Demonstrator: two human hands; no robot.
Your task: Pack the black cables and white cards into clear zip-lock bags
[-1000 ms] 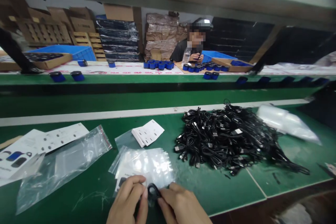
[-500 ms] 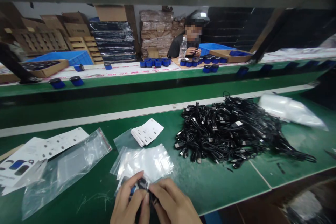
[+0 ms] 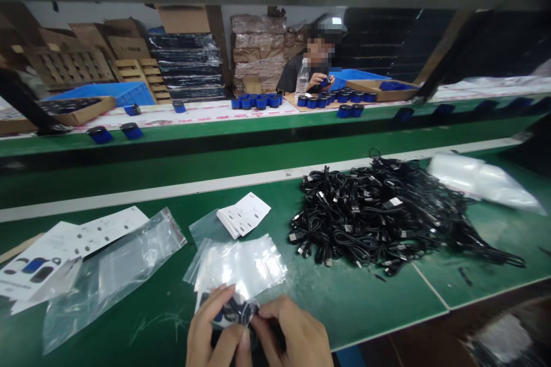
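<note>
Cable (image 3: 240, 311), black and coiled small, sits at the bottom centre, pinched between both hands just above the near edge of the tabletop (image 3: 344, 298). Left hand (image 3: 213, 335) is closed on a small clear bag (image 3: 224, 301), thumb under, fingers over the top. Right hand (image 3: 297, 335) is closed too, fingertips nipping the cable where it meets the bag. Cable looks partly inside the plastic, but blur makes that hard to confirm. The tight two-handed pinch probably keeps the coil from springing open and the thin bag from sliding.

Stack of bags (image 3: 247, 264) lies just beyond the hands, fanned out, likely so single ones peel off easily. Cards (image 3: 244, 215), white and in a neat stack, are just behind that. Big cable pile (image 3: 379, 215) is to the right, within reach of the right hand, loose and tangled. More clear plastic (image 3: 482, 183) is past the pile, far right.

On the left, a large zip bag (image 3: 116, 266) lies flat, with printed leaflets (image 3: 64, 241) partly under it.

Green belt (image 3: 258, 160) runs across behind the work area. On the far side a person (image 3: 310, 71) sits handling something small, with a bottle (image 3: 302, 81) and rows of blue parts (image 3: 256, 102) in front. Boxes (image 3: 129, 40) are stacked at the back.
</note>
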